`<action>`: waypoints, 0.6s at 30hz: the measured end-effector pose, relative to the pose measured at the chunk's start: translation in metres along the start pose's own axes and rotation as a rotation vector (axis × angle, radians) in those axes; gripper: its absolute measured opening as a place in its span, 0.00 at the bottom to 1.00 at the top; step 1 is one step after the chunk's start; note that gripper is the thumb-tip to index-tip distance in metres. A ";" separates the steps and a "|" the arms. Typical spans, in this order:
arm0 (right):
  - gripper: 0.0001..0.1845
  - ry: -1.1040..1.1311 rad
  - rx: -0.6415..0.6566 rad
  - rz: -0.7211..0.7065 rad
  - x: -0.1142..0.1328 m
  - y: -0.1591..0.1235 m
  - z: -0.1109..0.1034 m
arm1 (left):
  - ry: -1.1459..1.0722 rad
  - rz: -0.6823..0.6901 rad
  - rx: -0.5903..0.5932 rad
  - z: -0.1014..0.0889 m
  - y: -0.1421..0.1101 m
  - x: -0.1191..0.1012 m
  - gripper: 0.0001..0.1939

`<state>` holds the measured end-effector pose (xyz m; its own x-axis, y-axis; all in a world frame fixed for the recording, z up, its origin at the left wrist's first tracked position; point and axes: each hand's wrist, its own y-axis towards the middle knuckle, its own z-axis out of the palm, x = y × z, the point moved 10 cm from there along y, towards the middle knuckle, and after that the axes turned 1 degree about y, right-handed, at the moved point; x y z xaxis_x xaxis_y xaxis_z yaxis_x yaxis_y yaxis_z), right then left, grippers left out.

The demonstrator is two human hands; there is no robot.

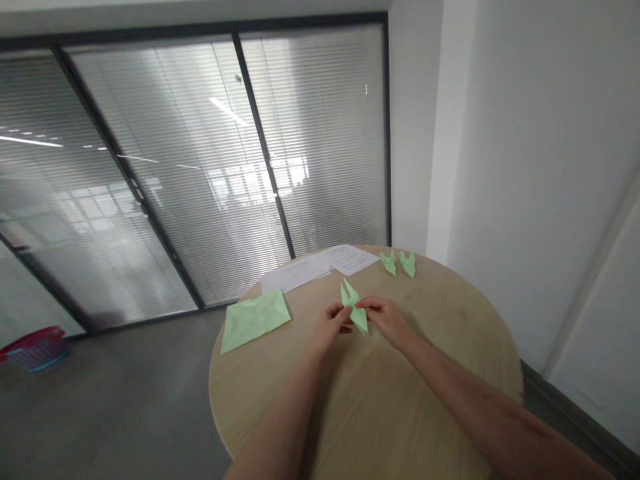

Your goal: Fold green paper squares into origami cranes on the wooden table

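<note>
Between my two hands is a light green origami crane, partly folded, with two narrow points rising at the top and wider flaps pointing down. My left hand pinches its left side, fingers curled beneath the paper. From the right, my right hand grips the opposite edge with thumb and fingertips. The paper is held just over the round wooden table. Farther back stand two finished-looking green paper cranes, a left one and a right one, side by side near the rim.
A creased green paper sheet lies at the table's left edge. White sheets, one a printed page, lie at the back. Beyond are a glass partition with blinds, a white wall and a red and blue basket on the floor.
</note>
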<state>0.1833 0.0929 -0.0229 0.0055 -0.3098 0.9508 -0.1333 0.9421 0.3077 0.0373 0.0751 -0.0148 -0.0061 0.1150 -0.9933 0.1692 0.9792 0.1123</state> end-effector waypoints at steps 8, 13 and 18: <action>0.11 0.042 0.013 0.024 0.004 -0.002 0.006 | 0.113 0.028 0.016 -0.002 0.003 0.001 0.21; 0.23 0.263 0.004 0.105 0.001 -0.006 0.007 | 0.149 0.054 0.000 -0.005 0.005 -0.002 0.20; 0.28 0.197 0.150 0.127 -0.001 -0.006 0.021 | 0.145 0.033 -0.036 -0.008 0.006 -0.001 0.20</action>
<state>0.1635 0.0847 -0.0265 0.1698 -0.1455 0.9747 -0.2901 0.9379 0.1905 0.0304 0.0819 -0.0131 -0.1439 0.1673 -0.9753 0.1359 0.9796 0.1480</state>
